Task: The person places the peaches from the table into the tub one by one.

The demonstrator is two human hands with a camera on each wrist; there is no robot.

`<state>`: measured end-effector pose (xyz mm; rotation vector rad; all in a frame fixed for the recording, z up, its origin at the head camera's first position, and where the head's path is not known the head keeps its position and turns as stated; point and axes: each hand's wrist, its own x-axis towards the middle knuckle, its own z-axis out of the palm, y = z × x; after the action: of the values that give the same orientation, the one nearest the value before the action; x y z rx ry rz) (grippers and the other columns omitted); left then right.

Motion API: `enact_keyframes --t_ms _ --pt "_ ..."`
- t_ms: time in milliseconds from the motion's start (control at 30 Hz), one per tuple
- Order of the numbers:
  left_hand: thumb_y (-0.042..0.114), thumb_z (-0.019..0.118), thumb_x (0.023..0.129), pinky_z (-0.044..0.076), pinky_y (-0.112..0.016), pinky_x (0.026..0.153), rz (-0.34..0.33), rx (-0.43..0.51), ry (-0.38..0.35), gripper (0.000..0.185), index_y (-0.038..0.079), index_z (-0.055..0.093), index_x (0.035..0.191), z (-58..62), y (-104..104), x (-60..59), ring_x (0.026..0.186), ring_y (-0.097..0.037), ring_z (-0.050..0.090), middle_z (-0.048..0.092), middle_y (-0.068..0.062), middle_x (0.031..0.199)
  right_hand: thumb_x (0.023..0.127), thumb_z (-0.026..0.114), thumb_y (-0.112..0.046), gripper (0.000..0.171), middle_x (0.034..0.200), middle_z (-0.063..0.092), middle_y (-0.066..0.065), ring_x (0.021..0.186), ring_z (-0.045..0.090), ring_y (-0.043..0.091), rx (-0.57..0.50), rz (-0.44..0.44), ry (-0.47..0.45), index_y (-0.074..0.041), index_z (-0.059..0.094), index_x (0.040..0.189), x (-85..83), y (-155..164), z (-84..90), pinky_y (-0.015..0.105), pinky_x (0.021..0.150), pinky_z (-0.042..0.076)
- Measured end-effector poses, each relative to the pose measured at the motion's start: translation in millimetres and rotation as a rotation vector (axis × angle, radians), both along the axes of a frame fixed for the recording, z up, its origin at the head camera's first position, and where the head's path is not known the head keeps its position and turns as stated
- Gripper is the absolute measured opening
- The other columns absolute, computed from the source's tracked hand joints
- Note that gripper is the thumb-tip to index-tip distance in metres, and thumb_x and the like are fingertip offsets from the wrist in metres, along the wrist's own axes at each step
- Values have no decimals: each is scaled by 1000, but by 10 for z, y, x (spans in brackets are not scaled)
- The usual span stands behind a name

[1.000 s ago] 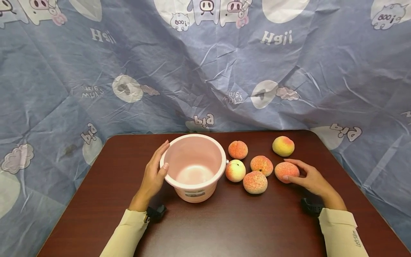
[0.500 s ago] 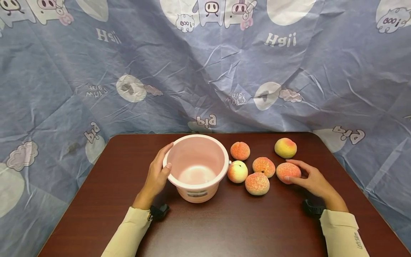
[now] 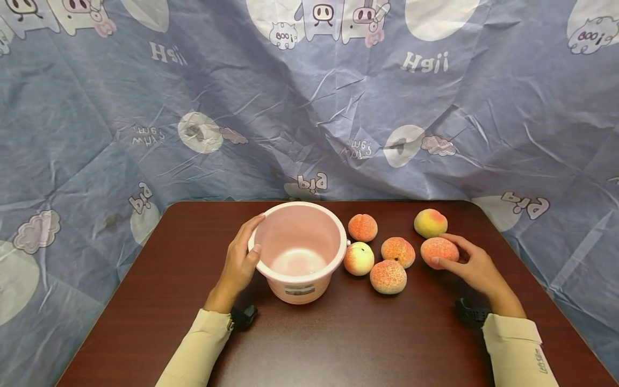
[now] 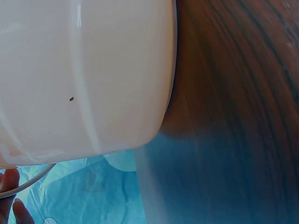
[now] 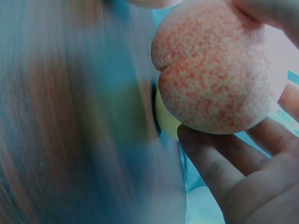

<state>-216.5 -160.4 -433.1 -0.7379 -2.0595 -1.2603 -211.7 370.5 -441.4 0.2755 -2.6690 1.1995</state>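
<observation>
An empty pink bucket (image 3: 299, 252) stands on the dark brown table (image 3: 348, 338); its wall (image 4: 84, 79) fills the left wrist view. My left hand (image 3: 242, 258) grips its left rim, thumb on the edge. Right of the bucket lie several peaches: one (image 3: 362, 227) at the back, a pale one (image 3: 359, 258), two speckled ones (image 3: 398, 251) (image 3: 388, 276), and a yellowish one (image 3: 430, 223) far right. My right hand (image 3: 471, 264) holds another speckled peach (image 3: 439, 252) (image 5: 215, 70), fingers curled round it, lifted slightly off the table.
A blue cartoon-print cloth (image 3: 309, 102) hangs behind the table and drapes around it. Black wrist straps (image 3: 244, 316) (image 3: 469, 312) sit at both cuffs. The table's rounded far corners and side edges are close to the fruit on the right.
My right hand has closed round the rightmost speckled peach and raised it a little, toward the yellowish one. The left hand stays on the bucket's rim.
</observation>
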Motion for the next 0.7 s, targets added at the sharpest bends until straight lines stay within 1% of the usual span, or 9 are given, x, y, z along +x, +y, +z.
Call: enact_keyframes --t_ms 133,267,567,700 --pt "35 44 88 37 -37 105 2 -3 -4 60 8 47 142 6 -1 3 129 -24 46 48 -8 142 82 77 -16 62 116 60 10 86 56 -3 15 -24 47 -4 51 137 -21 -2 16 10 68 46" --pt "35 44 88 39 -42 104 10 -16 -16 60 9 46 142 21 2 13 129 -23 46 47 -8 143 81 78 -14 61 116 59 12 85 55 -4 5 -44 72 -3 53 135 -20 -31 69 9 69 45" --pt "33 44 87 40 -47 101 18 -29 -28 61 9 46 143 39 6 28 129 -22 46 46 -8 143 80 79 -23 63 122 57 16 88 53 -6 8 -98 74 -13 54 137 9 -162 226 7 72 44" --pt "32 43 86 41 -47 101 23 -33 -31 61 9 46 143 31 3 34 130 -22 45 46 -8 143 80 79 -22 63 120 58 15 89 53 -5 -6 -89 86 -12 54 137 20 -249 292 7 72 44"
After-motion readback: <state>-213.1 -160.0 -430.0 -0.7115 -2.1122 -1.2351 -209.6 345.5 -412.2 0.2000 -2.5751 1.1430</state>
